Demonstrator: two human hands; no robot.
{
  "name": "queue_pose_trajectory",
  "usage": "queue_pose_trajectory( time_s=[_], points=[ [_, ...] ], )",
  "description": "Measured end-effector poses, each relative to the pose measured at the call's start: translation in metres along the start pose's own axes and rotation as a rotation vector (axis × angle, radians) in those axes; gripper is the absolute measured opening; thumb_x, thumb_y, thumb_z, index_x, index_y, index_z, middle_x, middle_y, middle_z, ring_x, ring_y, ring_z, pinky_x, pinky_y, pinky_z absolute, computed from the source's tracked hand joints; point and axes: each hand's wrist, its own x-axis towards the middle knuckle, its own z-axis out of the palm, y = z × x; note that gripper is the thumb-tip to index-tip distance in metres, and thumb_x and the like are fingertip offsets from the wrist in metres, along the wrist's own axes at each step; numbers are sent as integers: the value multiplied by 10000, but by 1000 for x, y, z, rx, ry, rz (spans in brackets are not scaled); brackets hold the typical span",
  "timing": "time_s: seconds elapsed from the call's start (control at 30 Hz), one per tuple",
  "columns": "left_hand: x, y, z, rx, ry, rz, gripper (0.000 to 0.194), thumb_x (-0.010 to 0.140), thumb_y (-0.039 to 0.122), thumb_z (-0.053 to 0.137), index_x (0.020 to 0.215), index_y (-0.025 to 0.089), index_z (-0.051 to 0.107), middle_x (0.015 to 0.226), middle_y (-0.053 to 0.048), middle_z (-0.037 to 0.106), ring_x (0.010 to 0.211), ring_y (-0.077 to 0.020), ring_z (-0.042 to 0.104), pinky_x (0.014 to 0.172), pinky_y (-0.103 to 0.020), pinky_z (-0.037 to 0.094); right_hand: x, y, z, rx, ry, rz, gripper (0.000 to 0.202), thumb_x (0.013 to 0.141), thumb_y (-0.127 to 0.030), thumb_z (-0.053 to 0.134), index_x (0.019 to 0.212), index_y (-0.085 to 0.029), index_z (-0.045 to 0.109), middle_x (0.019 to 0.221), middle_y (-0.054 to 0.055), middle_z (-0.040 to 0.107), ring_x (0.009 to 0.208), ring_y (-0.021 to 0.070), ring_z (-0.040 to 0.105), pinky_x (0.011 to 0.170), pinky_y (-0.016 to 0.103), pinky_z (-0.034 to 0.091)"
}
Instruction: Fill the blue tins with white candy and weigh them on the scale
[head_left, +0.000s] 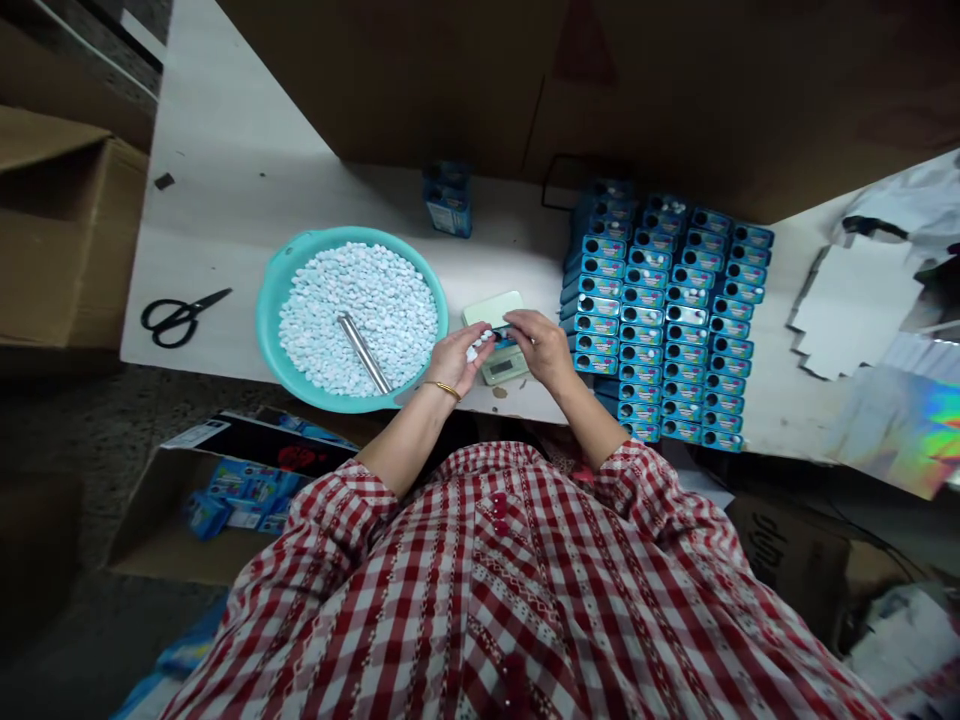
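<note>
My left hand (456, 362) is curled with several white pieces (480, 346) in its fingers, beside the right rim of the teal basin (270, 345). White pieces (315, 300) fill the basin, and a metal tube (364, 353) lies on them. My right hand (541, 345) pinches a small dark and blue item (501, 335) close to the left fingertips; its details are too small to tell. Beneath both hands lies a small pale scale (495, 306), partly covered by them. Rows of blue boxes with round dark openings (641, 318) stand right of my right hand.
Black scissors (180, 318) lie on the white table (217, 130) at the left. A few blue boxes (448, 205) stand near the large cardboard box (450, 80). Below left, an open carton (172, 510) holds blue packs. White sheets (855, 310) lie at the right.
</note>
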Motion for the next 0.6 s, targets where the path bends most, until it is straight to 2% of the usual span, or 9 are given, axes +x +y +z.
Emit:
queue_pose_trajectory(
  time_s=[0.17, 0.27, 0.33, 0.43, 0.5, 0.6],
  points=[
    [-1, 7, -2, -39, -21, -31, 176, 748, 51, 614, 914, 89, 655, 805, -87, 686, 868, -170, 667, 809, -270, 553, -40, 21, -23, -118, 222, 177, 287, 904, -231, 387, 1004, -205, 655, 985, 85, 657, 950, 191, 604, 857, 369, 494],
    [-2, 12, -4, -114, -24, -83, 174, 776, 28, 569, 929, 58, 648, 779, -97, 671, 800, -162, 672, 720, -227, 572, -44, 39, -29, -297, 163, 206, 313, 896, -201, 363, 1030, -176, 645, 1035, 120, 633, 979, 213, 580, 861, 372, 478],
    [-4, 16, -7, -152, -16, -136, 161, 804, 39, 540, 926, 49, 645, 758, -90, 657, 734, -139, 665, 628, -180, 560, -23, 52, -25, -430, 31, 194, 344, 890, -162, 341, 1090, -155, 620, 1121, 142, 595, 1023, 228, 549, 853, 363, 465],
    [-13, 25, -15, -188, 2, -201, 193, 856, 82, 487, 963, 78, 648, 730, -63, 634, 648, -93, 632, 524, -126, 514, 27, 72, -8, -638, -201, 266, 407, 861, -60, 281, 1087, -116, 615, 1123, 179, 569, 1018, 251, 524, 786, 351, 451],
    [-22, 33, -24, -204, 28, -201, 219, 877, 105, 462, 994, 100, 648, 720, -51, 623, 616, -75, 612, 504, -113, 497, 55, 85, 8, -718, -301, 339, 411, 845, -28, 270, 1050, -66, 624, 1078, 219, 568, 1002, 272, 517, 752, 356, 437],
    [-33, 42, -41, -223, 70, -166, 232, 894, 122, 434, 980, 108, 649, 714, -51, 618, 607, -71, 604, 508, -114, 503, 75, 98, 24, -774, -402, 381, 402, 849, -22, 266, 1061, -2, 606, 1083, 265, 551, 1017, 300, 501, 747, 375, 416]
  ],
)
